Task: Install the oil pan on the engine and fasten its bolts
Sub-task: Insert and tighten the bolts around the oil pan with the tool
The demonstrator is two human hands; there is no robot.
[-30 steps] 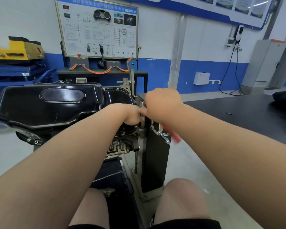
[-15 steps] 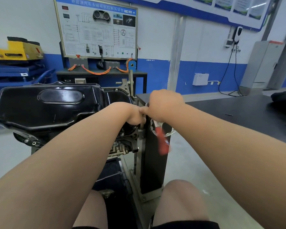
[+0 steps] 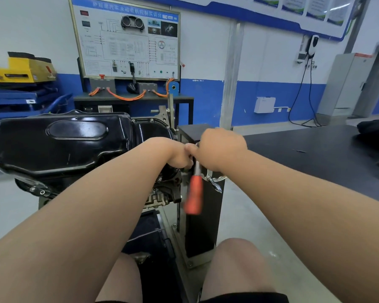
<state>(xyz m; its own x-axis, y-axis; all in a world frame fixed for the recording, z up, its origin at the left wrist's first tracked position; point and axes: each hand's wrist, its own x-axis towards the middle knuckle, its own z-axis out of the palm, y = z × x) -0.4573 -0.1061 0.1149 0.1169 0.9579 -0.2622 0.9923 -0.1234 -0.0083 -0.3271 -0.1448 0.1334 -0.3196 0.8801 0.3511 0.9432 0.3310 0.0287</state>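
The pan (image 3: pixel 59 145) sits on the engine (image 3: pixel 162 193). The right hand (image 3: pixel 221 147) grips a ratchet (image 3: pixel 194 193) at the near flange; the left hand (image 3: pixel 179 158) is closed beside it, contents hidden. Best keep the socket square on the bolt and swing evenly.

The one camera sat on my head, looking forward and down along both forearms, close over my knees (image 3: pixel 239 254), the oil pan (image 3: pixel 59 145) near ahead, wall beyond.

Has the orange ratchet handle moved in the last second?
Yes. The orange ratchet handle has swung from pointing right to hanging down beside the stand's black column.
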